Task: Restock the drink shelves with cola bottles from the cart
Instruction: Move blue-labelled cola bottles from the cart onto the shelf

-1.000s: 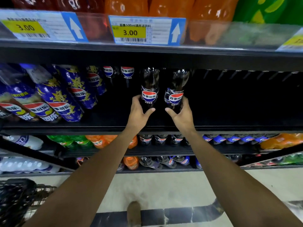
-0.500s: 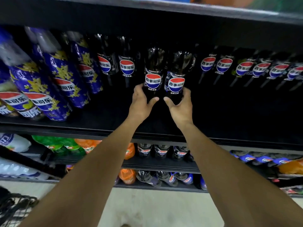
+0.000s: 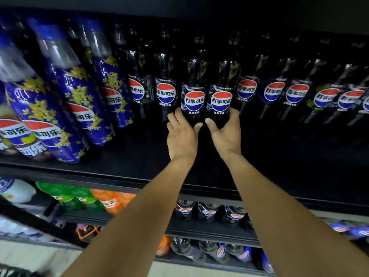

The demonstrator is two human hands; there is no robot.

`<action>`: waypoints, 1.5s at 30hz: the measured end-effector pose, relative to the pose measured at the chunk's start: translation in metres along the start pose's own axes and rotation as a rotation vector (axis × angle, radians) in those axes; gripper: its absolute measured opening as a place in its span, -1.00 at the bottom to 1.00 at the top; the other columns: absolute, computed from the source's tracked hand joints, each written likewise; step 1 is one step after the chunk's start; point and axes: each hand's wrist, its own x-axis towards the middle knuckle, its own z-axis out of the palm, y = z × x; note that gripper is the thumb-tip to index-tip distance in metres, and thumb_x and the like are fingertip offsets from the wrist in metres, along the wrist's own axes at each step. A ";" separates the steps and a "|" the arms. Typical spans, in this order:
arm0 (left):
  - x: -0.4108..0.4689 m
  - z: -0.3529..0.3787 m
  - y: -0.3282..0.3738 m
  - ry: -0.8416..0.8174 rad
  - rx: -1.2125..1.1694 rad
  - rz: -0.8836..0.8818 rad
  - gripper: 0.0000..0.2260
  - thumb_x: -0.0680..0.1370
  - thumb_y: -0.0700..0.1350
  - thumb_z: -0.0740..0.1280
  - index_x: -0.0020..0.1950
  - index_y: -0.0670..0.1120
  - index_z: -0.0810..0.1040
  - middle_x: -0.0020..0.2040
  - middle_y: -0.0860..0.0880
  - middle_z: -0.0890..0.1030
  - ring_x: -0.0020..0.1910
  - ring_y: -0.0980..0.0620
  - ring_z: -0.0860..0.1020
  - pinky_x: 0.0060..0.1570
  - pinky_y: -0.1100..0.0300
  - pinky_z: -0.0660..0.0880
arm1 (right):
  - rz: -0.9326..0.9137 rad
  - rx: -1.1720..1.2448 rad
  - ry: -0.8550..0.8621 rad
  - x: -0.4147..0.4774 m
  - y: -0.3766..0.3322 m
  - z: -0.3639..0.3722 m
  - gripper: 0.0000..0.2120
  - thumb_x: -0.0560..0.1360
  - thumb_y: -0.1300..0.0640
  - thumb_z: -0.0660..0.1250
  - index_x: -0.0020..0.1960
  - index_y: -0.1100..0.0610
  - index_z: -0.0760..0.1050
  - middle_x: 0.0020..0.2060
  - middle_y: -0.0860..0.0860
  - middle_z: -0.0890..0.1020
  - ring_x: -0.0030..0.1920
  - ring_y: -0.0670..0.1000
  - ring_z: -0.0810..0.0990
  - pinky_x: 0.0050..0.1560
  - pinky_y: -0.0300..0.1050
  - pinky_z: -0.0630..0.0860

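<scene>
Two black cola bottles stand upright side by side deep on the dark shelf (image 3: 123,172). My left hand (image 3: 181,136) grips the base of the left cola bottle (image 3: 194,96), thumb on its right side. My right hand (image 3: 225,134) grips the base of the right cola bottle (image 3: 221,96), fingers wrapped round its right side. Both bottles show the round red, white and blue label facing me. A row of matching black cola bottles (image 3: 273,92) stands behind and to either side of them.
Blue and gold cola bottles (image 3: 75,108) fill the left of the same shelf. Green and orange soda bottles (image 3: 111,200) and more cola bottles (image 3: 207,210) lie on the lower shelves. The cart's edge (image 3: 14,271) shows at bottom left.
Both hands have pushed the two bottles further back on the shelf. My view has moved closer and lower, so the price tags above are out of sight.
</scene>
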 end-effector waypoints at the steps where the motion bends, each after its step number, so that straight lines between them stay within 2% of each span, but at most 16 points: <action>1: 0.000 0.000 0.000 0.006 0.000 0.009 -0.32 0.59 0.15 0.22 0.52 -0.21 0.05 0.37 -0.16 0.25 0.27 -0.07 0.40 0.00 0.12 0.55 | -0.006 -0.012 0.006 0.000 0.001 0.001 -0.40 0.44 0.11 0.47 0.39 0.12 0.29 0.30 -0.02 0.47 0.33 -0.04 0.42 0.33 -0.14 0.36; 4: -0.001 -0.002 -0.001 0.024 -0.106 0.036 -0.36 0.59 0.08 0.28 0.49 -0.23 0.10 0.35 -0.17 0.26 0.24 -0.10 0.44 -0.08 0.13 0.53 | -0.007 -0.052 0.015 0.000 0.001 0.002 -0.37 0.46 0.06 0.45 0.43 0.13 0.26 0.35 -0.02 0.43 0.37 -0.02 0.38 0.36 -0.07 0.37; 7: -0.003 -0.003 -0.001 0.038 -0.207 0.034 -0.43 0.55 -0.03 0.33 0.43 -0.24 0.17 0.32 -0.16 0.26 0.18 -0.13 0.46 -0.18 0.16 0.42 | -0.001 -0.069 -0.008 -0.001 0.001 0.002 -0.37 0.48 0.09 0.38 0.47 0.10 0.21 0.39 -0.03 0.37 0.38 -0.02 0.36 0.32 -0.13 0.35; 10: -0.003 -0.003 -0.002 0.048 -0.201 0.033 -0.46 0.54 -0.07 0.34 0.40 -0.24 0.20 0.31 -0.15 0.27 0.13 -0.13 0.49 -0.22 0.18 0.38 | -0.001 -0.088 -0.012 -0.002 0.001 0.002 -0.38 0.48 0.16 0.30 0.49 0.07 0.17 0.40 -0.04 0.28 0.35 -0.03 0.33 0.18 -0.23 0.26; 14: -0.003 -0.003 -0.003 0.077 -0.151 0.037 -0.49 0.56 -0.04 0.34 0.38 -0.23 0.23 0.30 -0.15 0.30 0.10 -0.09 0.52 -0.27 0.22 0.35 | -0.021 -0.184 -0.017 -0.002 0.002 0.004 -0.36 0.54 0.10 0.29 0.54 0.07 0.10 0.46 0.01 0.20 0.41 0.03 0.30 0.18 -0.23 0.25; 19: 0.001 -0.002 -0.006 0.060 -0.179 -0.086 -0.53 0.54 0.07 0.36 0.30 -0.17 0.31 0.22 -0.09 0.44 0.12 -0.06 0.51 -0.23 0.16 0.35 | -0.027 -0.244 0.008 -0.001 0.003 0.003 -0.38 0.57 0.04 0.31 0.51 0.22 0.14 0.45 0.09 0.26 0.37 0.08 0.36 0.13 -0.29 0.26; 23: 0.004 0.000 -0.007 0.051 -0.232 -0.108 -0.55 0.54 0.05 0.37 0.28 -0.17 0.33 0.12 -0.09 0.53 0.07 -0.05 0.53 -0.20 0.19 0.33 | -0.034 -0.265 0.022 -0.001 0.003 0.003 -0.40 0.56 0.02 0.32 0.48 0.23 0.19 0.40 0.11 0.31 0.32 0.10 0.41 0.09 -0.27 0.30; 30: 0.005 0.001 -0.007 0.046 -0.285 -0.132 -0.68 0.56 -0.08 0.32 0.25 -0.16 0.36 0.18 -0.07 0.50 0.06 -0.02 0.53 -0.19 0.18 0.32 | 0.020 -0.217 0.038 -0.002 0.000 0.003 -0.44 0.54 0.12 0.30 0.47 0.19 0.19 0.40 0.07 0.31 0.31 0.05 0.40 0.07 -0.27 0.29; 36: 0.007 0.002 -0.010 0.027 -0.309 -0.179 -0.74 0.58 -0.02 0.33 0.16 -0.14 0.43 0.03 -0.02 0.54 -0.16 0.12 0.41 -0.29 0.26 0.27 | 0.011 -0.215 0.049 -0.001 0.001 0.003 -0.44 0.54 0.10 0.31 0.47 0.19 0.22 0.39 0.07 0.34 0.32 0.06 0.41 0.09 -0.26 0.32; 42: 0.007 0.001 -0.009 0.015 -0.361 -0.190 -0.73 0.56 -0.04 0.35 0.17 -0.14 0.42 0.02 -0.01 0.52 -0.15 0.12 0.42 -0.39 0.38 0.21 | 0.023 -0.198 0.044 -0.001 0.002 0.003 -0.43 0.54 0.09 0.32 0.48 0.17 0.21 0.40 0.07 0.34 0.32 0.07 0.42 0.09 -0.24 0.34; 45: 0.006 -0.001 -0.007 0.017 -0.390 -0.203 -0.74 0.55 -0.03 0.35 0.12 -0.14 0.40 0.01 -0.01 0.51 -0.13 0.09 0.45 -0.38 0.35 0.22 | 0.046 -0.173 0.040 -0.002 0.001 0.003 -0.42 0.55 0.03 0.31 0.48 0.16 0.21 0.40 0.07 0.34 0.34 0.07 0.41 0.13 -0.20 0.36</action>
